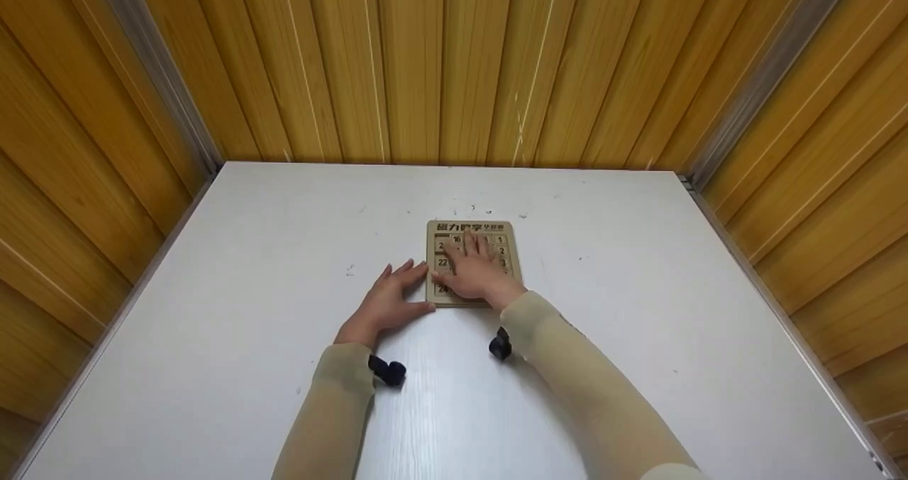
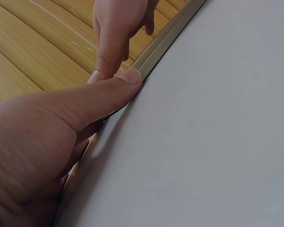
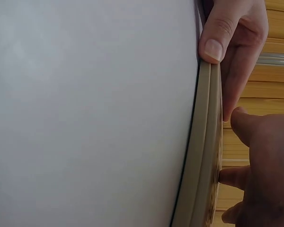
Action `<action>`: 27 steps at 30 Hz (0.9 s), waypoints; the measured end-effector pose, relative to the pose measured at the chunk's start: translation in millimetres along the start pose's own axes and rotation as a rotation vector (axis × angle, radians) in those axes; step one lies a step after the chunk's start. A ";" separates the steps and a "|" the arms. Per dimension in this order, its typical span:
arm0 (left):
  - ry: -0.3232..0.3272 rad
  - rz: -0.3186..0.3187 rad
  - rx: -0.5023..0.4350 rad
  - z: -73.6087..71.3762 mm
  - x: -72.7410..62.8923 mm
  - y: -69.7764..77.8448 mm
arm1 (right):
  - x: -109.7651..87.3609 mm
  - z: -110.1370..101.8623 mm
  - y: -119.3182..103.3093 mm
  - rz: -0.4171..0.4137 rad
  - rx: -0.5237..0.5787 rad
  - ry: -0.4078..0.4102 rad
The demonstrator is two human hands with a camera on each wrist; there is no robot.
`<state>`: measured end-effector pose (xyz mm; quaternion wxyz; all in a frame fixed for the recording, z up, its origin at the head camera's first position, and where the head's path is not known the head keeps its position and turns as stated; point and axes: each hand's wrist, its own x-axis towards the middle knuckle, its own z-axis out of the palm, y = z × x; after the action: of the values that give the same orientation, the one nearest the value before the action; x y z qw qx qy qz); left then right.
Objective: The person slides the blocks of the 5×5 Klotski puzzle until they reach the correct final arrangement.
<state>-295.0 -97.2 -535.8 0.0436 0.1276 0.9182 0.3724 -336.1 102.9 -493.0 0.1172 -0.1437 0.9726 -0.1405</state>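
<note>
A beige number slide puzzle point(image 1: 510, 242) lies flat on the white table point(image 1: 284, 210), with square numbered tiles and dark characters along its top rim. Over the tiles my right hand point(image 1: 474, 274) is spread, palm down, its fingertips touching them and covering many. Beside the puzzle's left side, my left hand point(image 1: 389, 303) has its thumb at the near left corner and its index finger against the left edge. That thumb point(image 3: 213, 49) rests on the layered side of the puzzle in the right wrist view. A dark gap shows at the upper left of the tiles.
Wood-look panels point(image 1: 411, 69) rise behind the table and along both sides, with grey metal strips point(image 1: 159, 62) at the corners. Small dark specks and marks dot the tabletop beyond the puzzle. A black camera mount point(image 1: 388, 371) sits on each wrist.
</note>
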 end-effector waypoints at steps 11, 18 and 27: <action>-0.001 0.038 0.010 -1.1 -0.2 0.4 | -8.7 4.5 -0.4 -0.025 0.002 0.001; -0.004 0.006 -0.005 -0.9 -0.3 1.9 | -4.6 -0.1 7.0 0.017 0.049 0.037; 0.007 0.005 -0.004 0.1 -0.1 1.1 | 2.8 -0.8 10.9 0.069 0.067 0.049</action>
<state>-294.6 -96.5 -535.1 0.0398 0.1285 0.9173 0.3748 -341.6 112.3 -496.1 0.1028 -0.1024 0.9743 -0.1722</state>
